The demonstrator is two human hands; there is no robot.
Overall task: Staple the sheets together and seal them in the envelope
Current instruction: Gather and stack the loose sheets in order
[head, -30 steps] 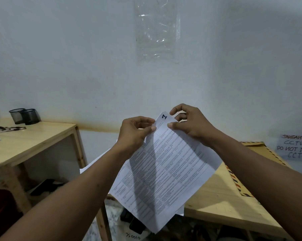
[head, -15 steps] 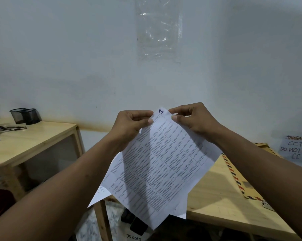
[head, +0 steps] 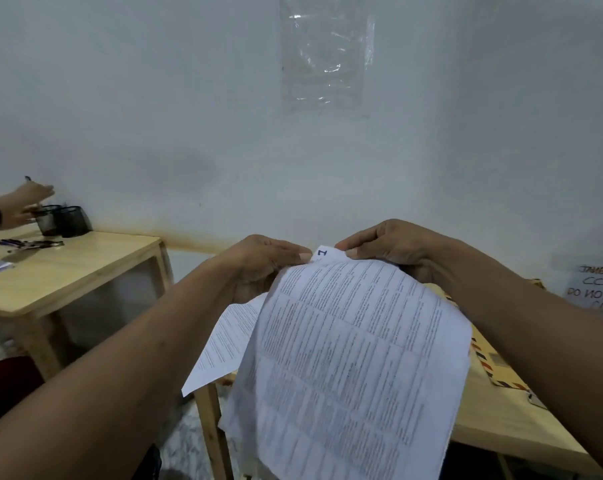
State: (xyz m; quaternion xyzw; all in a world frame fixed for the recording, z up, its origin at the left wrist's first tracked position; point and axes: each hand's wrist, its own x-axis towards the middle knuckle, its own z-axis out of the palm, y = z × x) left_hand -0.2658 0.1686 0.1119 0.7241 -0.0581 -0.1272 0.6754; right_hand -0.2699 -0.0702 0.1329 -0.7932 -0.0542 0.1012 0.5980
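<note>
I hold several printed sheets (head: 348, 358) in the air in front of me, their top corner marked with a handwritten "1". My left hand (head: 258, 265) pinches that corner from the left and my right hand (head: 393, 247) pinches it from the right. One sheet (head: 224, 341) fans out to the lower left behind the front page. A brown envelope (head: 494, 368) with a striped airmail border lies on the wooden table (head: 501, 424) at the right, mostly hidden by my right forearm. No stapler is visible.
A second wooden table (head: 71, 265) stands at the left with two black mesh pen cups (head: 64, 221) and pens (head: 30, 243). Another person's hand (head: 26, 202) reaches toward the cups. A handwritten CCTV notice (head: 598, 292) hangs on the right wall.
The sheets have tilted and dropped lower, with the back sheet fanning out further left. Another person's hand has come in over the left table.
</note>
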